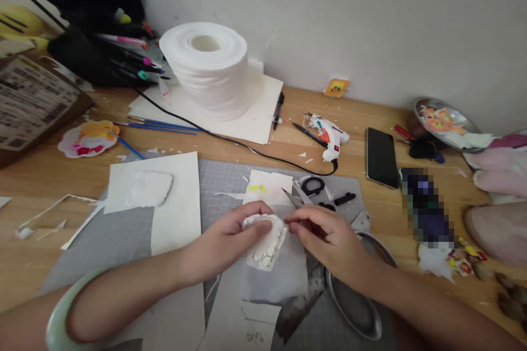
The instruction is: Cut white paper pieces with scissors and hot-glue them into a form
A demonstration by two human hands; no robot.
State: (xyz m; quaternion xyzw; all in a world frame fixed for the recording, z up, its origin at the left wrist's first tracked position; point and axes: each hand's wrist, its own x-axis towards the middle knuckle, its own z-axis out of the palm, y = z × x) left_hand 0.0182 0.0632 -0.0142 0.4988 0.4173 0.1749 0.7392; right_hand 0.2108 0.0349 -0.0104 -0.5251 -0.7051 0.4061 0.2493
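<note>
Head view, left hand (241,228) gripping cutout (267,247), right hand (331,236), grip unclear, bowl (459,114) holding scraps (439,122)

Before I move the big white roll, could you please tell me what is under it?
White paper lies under the roll, showing beyond it on both sides and in front. Whatever else the roll's base covers cannot be seen.

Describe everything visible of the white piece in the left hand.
The white piece is small, roughly rectangular and ragged-edged, perhaps paper or padding. Dark curved lines mark its face. The left hand grips it tilted above a pale sheet, thumb on its face. The right hand is near its right edge; contact is unclear.
</note>
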